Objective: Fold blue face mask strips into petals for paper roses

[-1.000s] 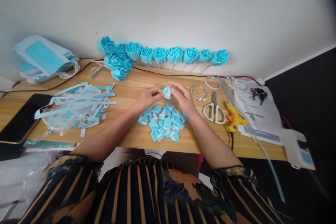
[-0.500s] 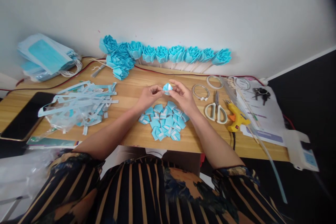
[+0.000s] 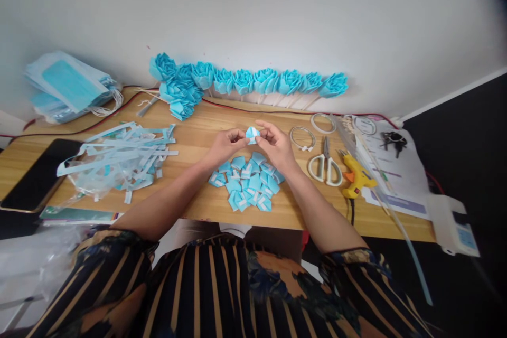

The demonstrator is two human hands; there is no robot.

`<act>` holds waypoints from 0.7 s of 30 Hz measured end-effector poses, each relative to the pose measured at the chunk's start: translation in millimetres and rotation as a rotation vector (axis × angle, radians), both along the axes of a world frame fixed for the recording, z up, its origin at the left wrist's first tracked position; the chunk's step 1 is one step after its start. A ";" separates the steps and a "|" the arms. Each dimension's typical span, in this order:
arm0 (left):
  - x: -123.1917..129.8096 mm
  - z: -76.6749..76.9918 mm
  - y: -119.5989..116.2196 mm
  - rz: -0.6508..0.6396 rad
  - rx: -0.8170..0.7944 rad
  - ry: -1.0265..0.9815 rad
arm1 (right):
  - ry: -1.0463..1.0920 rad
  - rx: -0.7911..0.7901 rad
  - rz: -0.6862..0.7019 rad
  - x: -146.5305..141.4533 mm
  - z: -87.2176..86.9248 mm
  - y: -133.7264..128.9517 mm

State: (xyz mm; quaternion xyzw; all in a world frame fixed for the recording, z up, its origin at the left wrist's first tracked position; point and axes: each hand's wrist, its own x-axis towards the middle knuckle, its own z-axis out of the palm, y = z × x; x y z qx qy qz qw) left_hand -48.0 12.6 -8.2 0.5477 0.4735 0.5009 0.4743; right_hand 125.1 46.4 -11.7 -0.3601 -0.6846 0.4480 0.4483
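Observation:
A small folded blue petal point(image 3: 252, 134) with a white strip on its face is pinched between both hands above the table. My left hand point(image 3: 227, 146) is closed on its left edge with thumb and fingers. On the opposite edge, my right hand point(image 3: 275, 143) grips it, the index finger raised over the top. Just below the hands lies a pile of similar folded blue petals point(image 3: 247, 182), several showing white strips. Blue flowers point(image 3: 265, 81) on pale sticks lean in a row against the wall behind.
Left: blue face masks point(image 3: 73, 84), cut strips point(image 3: 119, 153), a phone point(image 3: 37, 174). Right: scissors point(image 3: 325, 165), tape rings point(image 3: 303, 139), a yellow glue gun point(image 3: 355, 177), keys point(image 3: 394, 142) on paper and a white device point(image 3: 453, 224). A cable point(image 3: 237, 108) runs along the back.
The folded petal has tilted slightly in my fingers, so its white strip shows a bit more. Both hands keep nearly the same place and grip.

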 end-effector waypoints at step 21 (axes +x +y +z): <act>-0.2 -5.6 1.4 0.052 0.079 0.017 | -0.525 0.583 -0.218 0.2 4.0 -9.4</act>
